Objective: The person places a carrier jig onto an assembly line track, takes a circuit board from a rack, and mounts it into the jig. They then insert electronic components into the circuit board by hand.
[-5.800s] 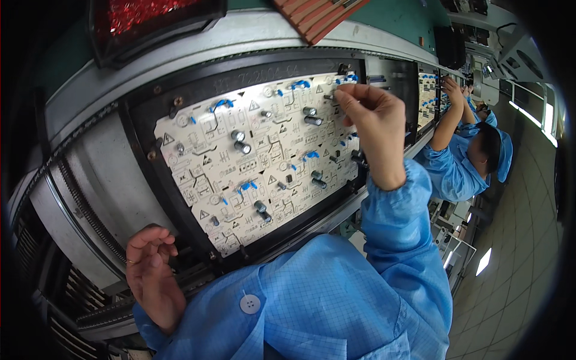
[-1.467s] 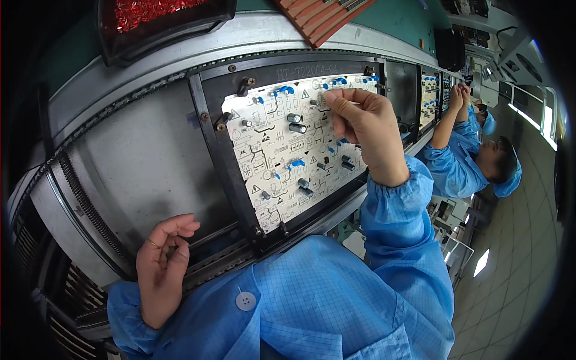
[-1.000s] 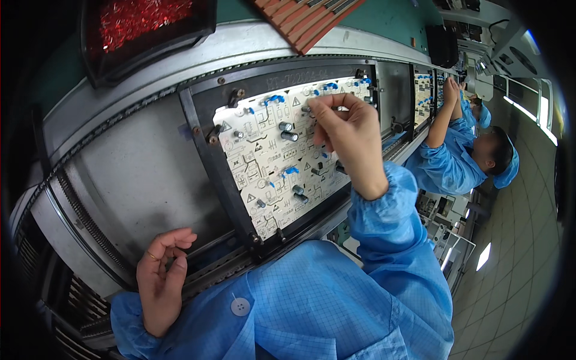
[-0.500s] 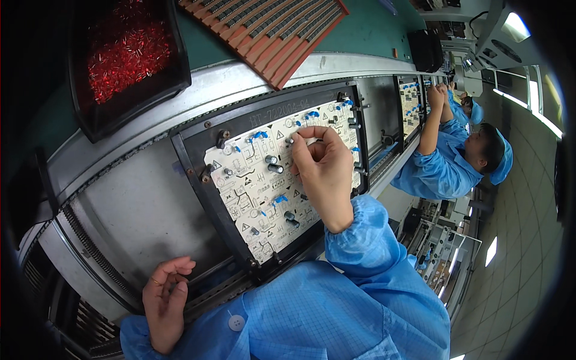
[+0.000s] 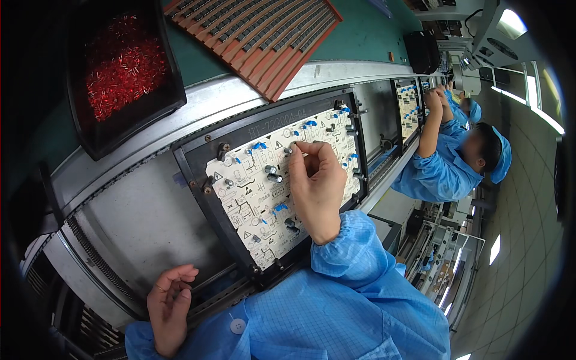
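Observation:
A cream circuit board (image 5: 245, 191) lies in a black frame (image 5: 217, 207) in front of me. It carries blue disc-shaped parts (image 5: 260, 146) and several upright cylindrical capacitors (image 5: 275, 178). Over the upper middle of the board, my right hand (image 5: 318, 192) has its thumb and forefinger pinched together. The fingertips are right beside a small capacitor (image 5: 288, 150); whether they grip it or some other small part is hidden. My left hand (image 5: 169, 309) hovers near the conveyor's near edge, left of the frame. Its fingers are loosely curled and apart, holding nothing.
A black bin (image 5: 174, 78) of small red parts (image 5: 126, 75) stands at the far left. Beside it, a reddish-brown rack (image 5: 276, 87) holds rows of black chips on a green surface (image 5: 384, 36). Rightward along the line are another framed board (image 5: 408, 114) and a co-worker in blue (image 5: 447, 165).
The view has shifted slightly. My right hand keeps its pinch at the same spot on the board, its wrist swung a little leftward. My left hand has hardly moved.

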`<state>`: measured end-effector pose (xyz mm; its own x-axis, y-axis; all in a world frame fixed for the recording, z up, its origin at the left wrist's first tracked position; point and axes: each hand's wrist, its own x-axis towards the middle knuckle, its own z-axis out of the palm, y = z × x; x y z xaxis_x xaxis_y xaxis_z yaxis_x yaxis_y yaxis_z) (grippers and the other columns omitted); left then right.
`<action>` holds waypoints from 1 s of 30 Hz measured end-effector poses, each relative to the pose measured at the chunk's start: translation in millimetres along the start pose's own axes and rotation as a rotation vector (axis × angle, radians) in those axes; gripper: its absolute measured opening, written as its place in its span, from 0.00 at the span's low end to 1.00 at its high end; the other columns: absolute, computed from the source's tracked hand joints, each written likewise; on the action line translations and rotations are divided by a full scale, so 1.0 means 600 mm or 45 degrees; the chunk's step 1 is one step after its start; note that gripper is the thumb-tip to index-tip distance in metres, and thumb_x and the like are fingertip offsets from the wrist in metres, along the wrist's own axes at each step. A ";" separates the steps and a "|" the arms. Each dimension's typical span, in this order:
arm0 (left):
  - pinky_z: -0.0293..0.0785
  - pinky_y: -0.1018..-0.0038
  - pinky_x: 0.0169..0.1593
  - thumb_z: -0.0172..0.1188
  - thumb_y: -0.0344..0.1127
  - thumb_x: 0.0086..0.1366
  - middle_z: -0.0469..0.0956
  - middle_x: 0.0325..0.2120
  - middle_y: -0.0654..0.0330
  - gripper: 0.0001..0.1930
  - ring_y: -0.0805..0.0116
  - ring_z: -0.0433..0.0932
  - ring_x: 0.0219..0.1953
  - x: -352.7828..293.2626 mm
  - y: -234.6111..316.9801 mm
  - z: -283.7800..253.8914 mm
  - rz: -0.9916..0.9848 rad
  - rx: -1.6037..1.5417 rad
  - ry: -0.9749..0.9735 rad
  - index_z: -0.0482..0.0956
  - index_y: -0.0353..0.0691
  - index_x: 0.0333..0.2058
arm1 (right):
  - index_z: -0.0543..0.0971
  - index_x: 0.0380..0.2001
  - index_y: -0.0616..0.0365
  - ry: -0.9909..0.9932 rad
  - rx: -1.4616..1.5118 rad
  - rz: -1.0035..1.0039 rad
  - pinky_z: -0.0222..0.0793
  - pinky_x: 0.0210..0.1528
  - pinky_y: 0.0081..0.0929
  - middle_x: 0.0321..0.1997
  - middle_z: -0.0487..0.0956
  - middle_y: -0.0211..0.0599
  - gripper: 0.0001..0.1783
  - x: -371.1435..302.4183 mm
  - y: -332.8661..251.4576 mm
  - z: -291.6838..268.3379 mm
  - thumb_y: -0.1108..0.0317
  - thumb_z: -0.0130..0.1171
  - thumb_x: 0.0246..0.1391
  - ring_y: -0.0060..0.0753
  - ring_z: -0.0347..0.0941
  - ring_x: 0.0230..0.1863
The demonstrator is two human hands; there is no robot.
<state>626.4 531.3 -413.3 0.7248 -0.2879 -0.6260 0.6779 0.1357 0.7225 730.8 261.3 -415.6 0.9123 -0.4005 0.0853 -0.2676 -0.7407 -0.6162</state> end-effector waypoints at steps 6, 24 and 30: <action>0.65 0.76 0.51 0.51 0.30 0.63 0.77 0.43 0.59 0.17 0.73 0.72 0.47 0.000 -0.010 -0.005 0.009 0.004 0.005 0.73 0.32 0.51 | 0.76 0.35 0.66 0.000 -0.046 -0.002 0.62 0.22 0.14 0.19 0.76 0.28 0.07 -0.004 -0.001 -0.002 0.73 0.61 0.57 0.11 0.66 0.20; 0.65 0.75 0.51 0.53 0.32 0.63 0.77 0.44 0.58 0.18 0.72 0.72 0.47 0.000 -0.002 -0.005 -0.002 0.017 0.002 0.73 0.32 0.50 | 0.76 0.35 0.66 -0.143 0.134 0.227 0.61 0.21 0.15 0.18 0.75 0.26 0.08 0.012 -0.015 -0.014 0.71 0.60 0.58 0.11 0.65 0.19; 0.65 0.75 0.51 0.52 0.32 0.63 0.77 0.44 0.58 0.18 0.72 0.72 0.47 -0.002 -0.013 -0.008 -0.005 -0.004 0.029 0.73 0.32 0.51 | 0.77 0.32 0.63 0.033 -0.114 -0.075 0.66 0.18 0.25 0.15 0.76 0.37 0.06 -0.001 0.001 -0.008 0.72 0.62 0.54 0.28 0.72 0.14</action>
<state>620.6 535.4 -419.6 0.7248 -0.2671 -0.6351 0.6810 0.1377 0.7192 728.8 258.5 -412.4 0.9192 -0.3680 0.1399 -0.2418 -0.8081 -0.5371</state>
